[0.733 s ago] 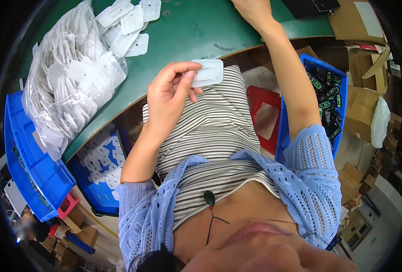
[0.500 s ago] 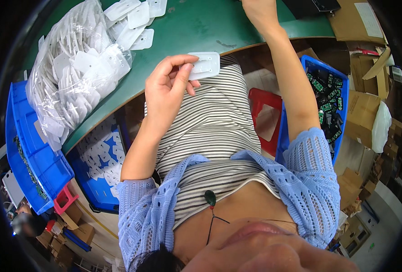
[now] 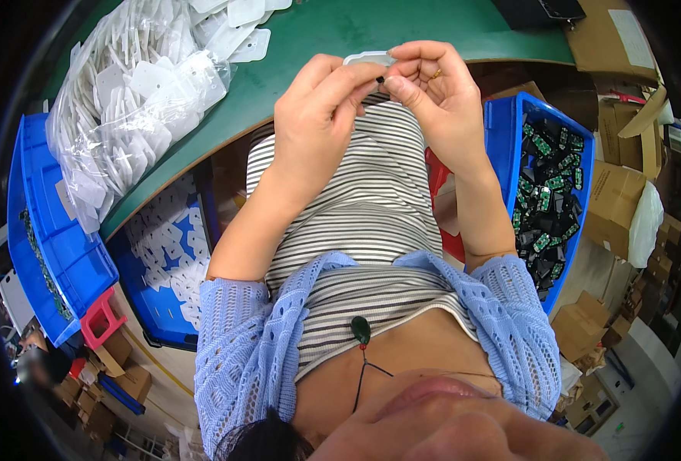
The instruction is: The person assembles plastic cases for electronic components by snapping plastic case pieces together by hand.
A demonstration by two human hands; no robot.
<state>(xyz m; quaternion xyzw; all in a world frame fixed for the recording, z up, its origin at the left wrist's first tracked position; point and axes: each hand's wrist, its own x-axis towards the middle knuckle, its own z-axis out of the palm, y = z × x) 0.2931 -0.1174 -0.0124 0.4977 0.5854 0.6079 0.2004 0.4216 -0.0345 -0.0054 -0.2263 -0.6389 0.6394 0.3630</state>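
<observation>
I record both hands brought together at the near edge of the green desk [image 3: 310, 37], above the striped clothing [image 3: 344, 173]. The translucent white plate [image 3: 365, 58] is up between them, its far edge showing past the fingertips; I cannot tell whether it touches the desk.

Left hand [image 3: 310, 115]: fingers clamped on the plate, index finger laid along it, thumb underneath. Right hand [image 3: 452, 111]: index finger bent over with its tip at the plate's right end, thumb apart from it and pointing inward. Whether these right fingers grip anything, I cannot tell. A small black piece [image 3: 380, 79] sits where the fingertips of the two hands meet — its form is too small for me to make out (and the fingers cover part of it).

Surroundings, left side: a clear plastic bag [image 3: 125, 127], packed with similar white plates, leans over the desk edge; loose plates [image 3: 250, 44] lie just beside it. Below, one blue bin [image 3: 152, 300] contains flat white pieces [image 3: 171, 250]; a second blue bin [image 3: 75, 257] stands farther left, near a red stool [image 3: 102, 321].

Right side: a blue tub [image 3: 502, 131] holds a heap of black and green parts [image 3: 544, 200] — cardboard boxes [image 3: 617, 200] stand beyond it. A dark box [image 3: 536, 11] rests on the desk.
</observation>
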